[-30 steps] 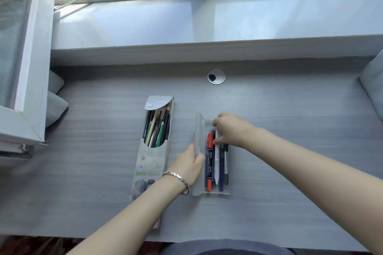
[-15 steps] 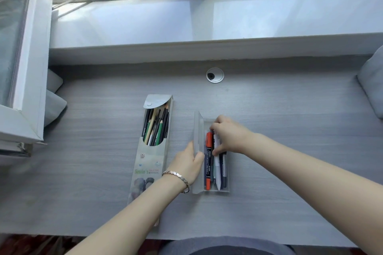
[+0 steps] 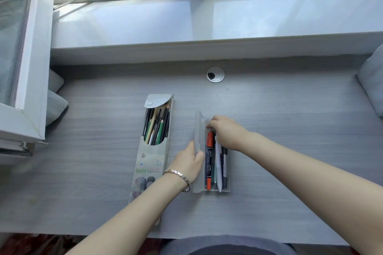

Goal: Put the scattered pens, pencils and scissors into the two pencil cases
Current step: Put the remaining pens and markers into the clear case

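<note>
A clear plastic pencil case (image 3: 227, 189) lies at the desk's middle with its lid (image 3: 198, 130) standing upright on the left side. Inside lie an orange marker (image 3: 209, 159), a white pen (image 3: 218, 163) and a dark pen (image 3: 225, 165). My left hand (image 3: 189, 163) grips the raised lid. My right hand (image 3: 227, 131) rests over the far end of the case, fingers curled down on the pens' top ends. To the left lies a paper pencil case (image 3: 149, 163) with its flap open, holding several pencils (image 3: 156, 128).
A round cable grommet (image 3: 215, 74) sits in the grey desk (image 3: 290, 130) behind the cases. A window sill (image 3: 207, 20) runs along the back. An open window sash (image 3: 22, 58) juts in at the left, a grey cushion (image 3: 372, 80) at the right edge.
My right hand has shifted slightly along the far ends of the pens inside the clear case. My left hand has stayed on the lid.
</note>
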Motion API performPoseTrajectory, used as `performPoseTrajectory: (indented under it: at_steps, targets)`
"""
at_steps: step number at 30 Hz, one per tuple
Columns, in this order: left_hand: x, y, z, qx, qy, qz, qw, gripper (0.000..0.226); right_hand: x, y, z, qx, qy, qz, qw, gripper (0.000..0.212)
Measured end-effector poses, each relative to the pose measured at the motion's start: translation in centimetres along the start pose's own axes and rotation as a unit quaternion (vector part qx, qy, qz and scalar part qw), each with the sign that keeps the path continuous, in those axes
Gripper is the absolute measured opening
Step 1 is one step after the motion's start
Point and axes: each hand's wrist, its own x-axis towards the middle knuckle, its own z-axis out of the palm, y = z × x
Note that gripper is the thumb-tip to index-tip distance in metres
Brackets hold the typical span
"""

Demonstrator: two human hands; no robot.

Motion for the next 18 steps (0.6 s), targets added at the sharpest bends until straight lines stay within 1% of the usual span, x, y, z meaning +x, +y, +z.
performPoseTrajectory:
  at_steps: [5, 8, 10, 13, 15, 18]
  targets:
    - [0.0, 0.1, 0.0, 0.009, 0.0, -0.006, 1.0, 0.009, 0.5, 0.2, 0.4, 0.014, -0.009, 0.009, 1.0, 0.045]
    - [0.1, 0.1, 0.1, 0.008, 0.001, -0.008, 1.0, 0.009, 0.4, 0.2, 0.4, 0.01, -0.012, -0.001, 1.0, 0.044]
    - [0.0, 0.2, 0.0, 0.001, 0.001, -0.006, 1.0, 0.009, 0.4, 0.4, -0.1, 0.026, 0.009, 0.001, 1.0, 0.046]
    - [-0.2, 0.2, 0.0, -0.005, -0.003, -0.001, 1.0, 0.01, 0.0, 1.9, -1.7, 0.041, 0.069, 0.042, 0.996, 0.047]
    - [-0.2, 0.3, -0.1, -0.002, -0.006, -0.002, 1.0, 0.012, -0.5, 2.9, -2.5, 0.04, 0.07, 0.067, 0.994, 0.045]
    - [-0.3, 0.4, -0.1, -0.001, -0.008, -0.003, 1.0, 0.014, -0.8, 3.2, -2.9, 0.034, 0.045, 0.077, 0.995, 0.044]
